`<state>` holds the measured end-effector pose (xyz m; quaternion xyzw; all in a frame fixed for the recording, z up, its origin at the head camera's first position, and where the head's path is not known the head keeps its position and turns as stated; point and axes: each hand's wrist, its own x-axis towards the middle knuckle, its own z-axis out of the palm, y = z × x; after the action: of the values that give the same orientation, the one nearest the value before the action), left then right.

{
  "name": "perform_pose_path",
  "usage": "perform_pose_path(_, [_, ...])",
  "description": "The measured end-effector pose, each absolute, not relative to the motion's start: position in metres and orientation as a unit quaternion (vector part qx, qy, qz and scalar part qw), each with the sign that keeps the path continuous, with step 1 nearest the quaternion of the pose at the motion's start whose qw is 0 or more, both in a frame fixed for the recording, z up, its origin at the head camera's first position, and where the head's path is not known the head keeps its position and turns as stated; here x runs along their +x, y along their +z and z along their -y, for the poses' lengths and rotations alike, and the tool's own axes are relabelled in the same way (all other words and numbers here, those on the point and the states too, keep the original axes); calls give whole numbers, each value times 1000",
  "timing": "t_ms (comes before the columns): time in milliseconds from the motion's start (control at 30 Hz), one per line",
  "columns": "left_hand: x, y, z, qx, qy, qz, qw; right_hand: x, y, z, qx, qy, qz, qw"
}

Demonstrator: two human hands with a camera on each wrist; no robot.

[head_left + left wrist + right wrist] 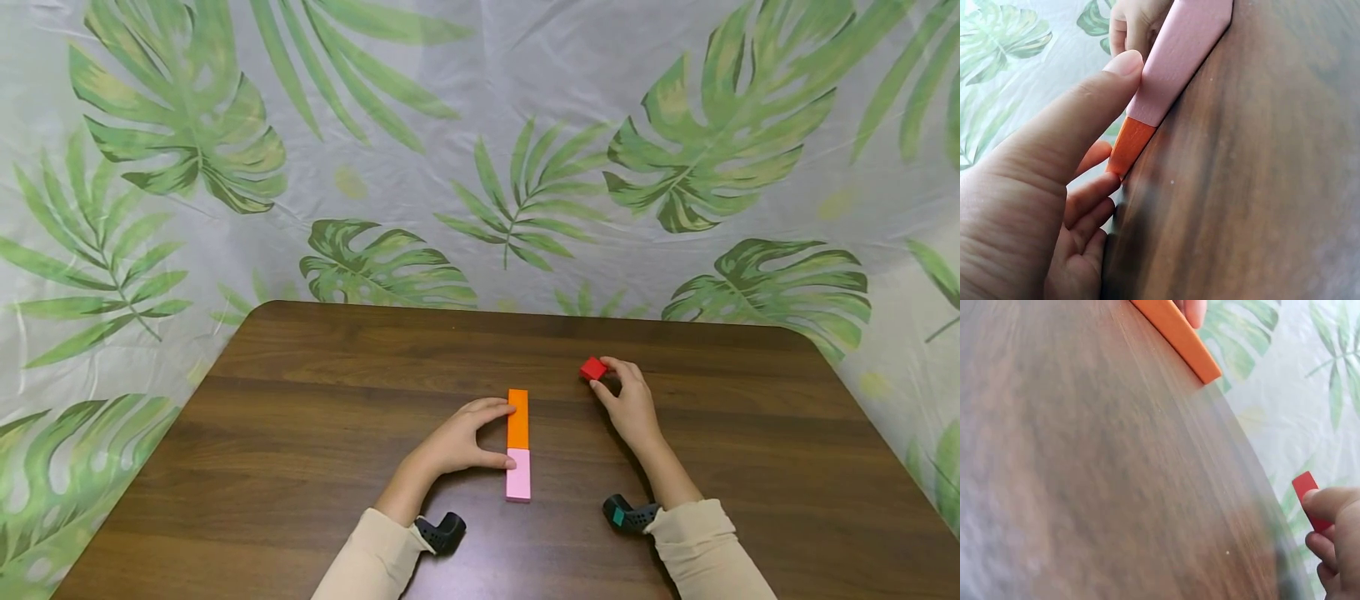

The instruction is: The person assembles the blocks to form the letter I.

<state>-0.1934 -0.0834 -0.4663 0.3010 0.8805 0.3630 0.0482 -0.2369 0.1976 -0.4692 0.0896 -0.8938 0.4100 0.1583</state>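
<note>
An orange block (517, 421) and a pink block (518, 477) lie end to end in a straight line on the table. My left hand (463, 442) reaches in from their left side. Its thumb touches the pink block near the joint, and a fingertip rests on the orange block; the left wrist view shows the thumb against the pink block (1180, 59). Farther back and to the right, my right hand (633, 408) pinches a small red block (593, 368) between thumb and fingers. In the right wrist view the red block (1305, 482) appears held off the tabletop.
The brown wooden table (315, 400) fills the lower view. A pale cloth with green leaves (525, 50) hangs behind its far edge. Dark wrist devices sit at both cuffs, the left device (444, 533) and the right device (628, 514).
</note>
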Motion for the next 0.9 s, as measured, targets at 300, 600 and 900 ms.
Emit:
perform_pose_path(300, [-193, -467, 84, 300, 365, -880, 52, -237, -465, -187, 109, 416, 890, 155])
perform_pose_path(600, [-194, -467, 83, 301, 363, -880, 49, -239, -465, -175, 124, 425, 885, 144])
perform_pose_path(900, [-194, -468, 83, 305, 365, -879, 42, -242, -465, -163, 146, 426, 878, 163])
